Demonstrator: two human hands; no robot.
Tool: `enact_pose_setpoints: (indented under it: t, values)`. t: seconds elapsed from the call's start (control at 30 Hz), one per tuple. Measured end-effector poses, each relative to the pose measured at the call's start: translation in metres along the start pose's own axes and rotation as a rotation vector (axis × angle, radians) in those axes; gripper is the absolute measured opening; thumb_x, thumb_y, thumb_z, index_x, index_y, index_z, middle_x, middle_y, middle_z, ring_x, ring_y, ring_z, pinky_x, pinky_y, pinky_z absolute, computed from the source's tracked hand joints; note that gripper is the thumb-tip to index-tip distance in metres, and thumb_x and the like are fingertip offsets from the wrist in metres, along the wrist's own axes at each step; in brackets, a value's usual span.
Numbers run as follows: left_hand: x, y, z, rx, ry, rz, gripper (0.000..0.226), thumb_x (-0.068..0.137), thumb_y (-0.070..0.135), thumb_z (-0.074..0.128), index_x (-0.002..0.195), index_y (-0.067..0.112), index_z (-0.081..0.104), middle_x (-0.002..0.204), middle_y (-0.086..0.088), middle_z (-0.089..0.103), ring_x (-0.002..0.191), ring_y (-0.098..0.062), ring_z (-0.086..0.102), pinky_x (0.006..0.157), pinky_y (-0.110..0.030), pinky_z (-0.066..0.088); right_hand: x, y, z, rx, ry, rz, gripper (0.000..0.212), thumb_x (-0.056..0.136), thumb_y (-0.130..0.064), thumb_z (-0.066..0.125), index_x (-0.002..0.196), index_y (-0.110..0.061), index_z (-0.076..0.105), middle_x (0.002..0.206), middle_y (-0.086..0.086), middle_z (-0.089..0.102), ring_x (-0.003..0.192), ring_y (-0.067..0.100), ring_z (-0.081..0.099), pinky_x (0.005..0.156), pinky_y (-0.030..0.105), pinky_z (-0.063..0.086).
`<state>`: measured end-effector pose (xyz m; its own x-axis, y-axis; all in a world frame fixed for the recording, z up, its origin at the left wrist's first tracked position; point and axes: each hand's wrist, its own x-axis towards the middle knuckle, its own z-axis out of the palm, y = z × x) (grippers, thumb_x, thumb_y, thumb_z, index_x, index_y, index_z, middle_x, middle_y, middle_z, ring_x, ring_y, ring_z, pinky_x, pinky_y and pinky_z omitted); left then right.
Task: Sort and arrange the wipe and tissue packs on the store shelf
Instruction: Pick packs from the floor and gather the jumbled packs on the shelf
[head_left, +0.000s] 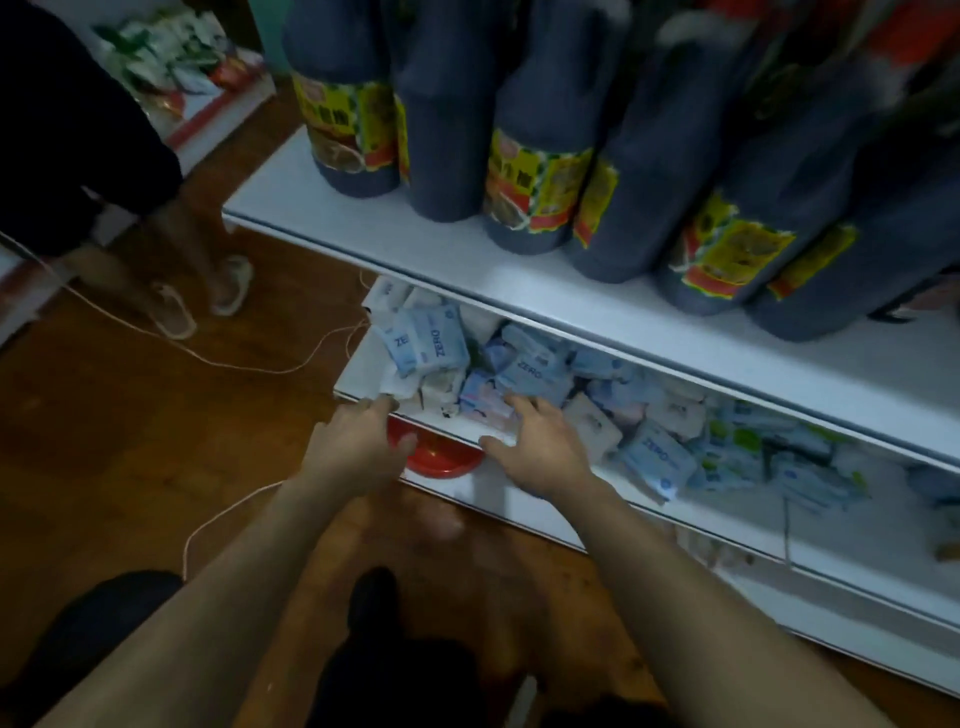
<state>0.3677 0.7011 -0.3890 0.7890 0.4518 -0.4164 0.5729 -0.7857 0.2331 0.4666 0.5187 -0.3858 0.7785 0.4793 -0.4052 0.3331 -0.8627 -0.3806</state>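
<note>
1. Both forearms reach forward; the left hand (363, 441) lies flat, fingertips at the shelf corner, gripping nothing
2. The right hand (540, 447) is spread loose, fingertips on a pink-blue pack (485, 402), holding nothing
3. Wipe packs (535, 369) lie jumbled on the lower shelf (447, 422); a red bowl (436, 460) sits beneath, between the hands
4. Dark bottles (535, 156) stand on the upper shelf (415, 244)

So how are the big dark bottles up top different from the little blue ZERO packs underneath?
The bottles are tall and dark; the ZERO packs are small, flat and pale blue. The bottles stand in rows, while the packs lie jumbled at all angles. The bottles wear yellow and red labels; the packs show blue lettering. Both sit on white shelves, the bottles on the upper shelf and the packs on the lower shelf.
</note>
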Motion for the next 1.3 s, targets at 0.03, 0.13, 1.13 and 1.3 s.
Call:
enact_pose_setpoints:
  t: [0.03, 0.13, 1.13, 1.3]
  values:
    - [0.009, -0.004, 0.004, -0.006, -0.013, 0.023, 0.057, 0.091, 0.054, 0.051, 0.138, 0.024, 0.041, 0.136, -0.003, 0.053, 0.123, -0.025, 0.049, 0.099, -0.049, 0.046, 0.007, 0.000, 0.006, 0.005, -0.005, 0.015, 0.069, 0.088, -0.053, 0.054, 0.147, -0.026, 0.030, 0.147, 0.005, 0.037, 0.134, 0.025, 0.036, 0.109, 0.037, 0.033]
    - [0.044, -0.009, 0.021, -0.047, 0.048, 0.108, 0.055, 0.090, 0.047, 0.057, 0.137, 0.020, 0.045, 0.132, -0.005, 0.056, 0.119, -0.025, 0.052, 0.095, -0.048, 0.049, 0.044, 0.004, 0.020, 0.026, 0.050, 0.014, 0.061, 0.090, -0.050, 0.052, 0.143, -0.025, 0.035, 0.142, 0.004, 0.041, 0.128, 0.025, 0.041, 0.105, 0.038, 0.036]
    - [-0.071, -0.013, 0.244, 0.009, 0.548, 0.196, 0.059, 0.085, 0.056, 0.056, 0.134, 0.025, 0.048, 0.128, -0.002, 0.059, 0.115, -0.024, 0.057, 0.090, -0.040, 0.051, -0.070, 0.145, 0.165, -0.201, 0.532, -0.244, 0.071, 0.081, -0.057, 0.060, 0.141, -0.027, 0.037, 0.142, 0.006, 0.042, 0.130, 0.028, 0.037, 0.104, 0.040, 0.032]
    - [-0.100, -0.013, 0.234, 0.027, 0.625, 0.229, 0.057, 0.087, 0.055, 0.055, 0.135, 0.026, 0.047, 0.133, 0.000, 0.057, 0.118, -0.021, 0.054, 0.089, -0.038, 0.050, -0.095, 0.131, 0.169, -0.217, 0.529, -0.271, 0.075, 0.082, -0.058, 0.059, 0.145, -0.026, 0.034, 0.146, 0.005, 0.039, 0.133, 0.029, 0.035, 0.108, 0.044, 0.031]
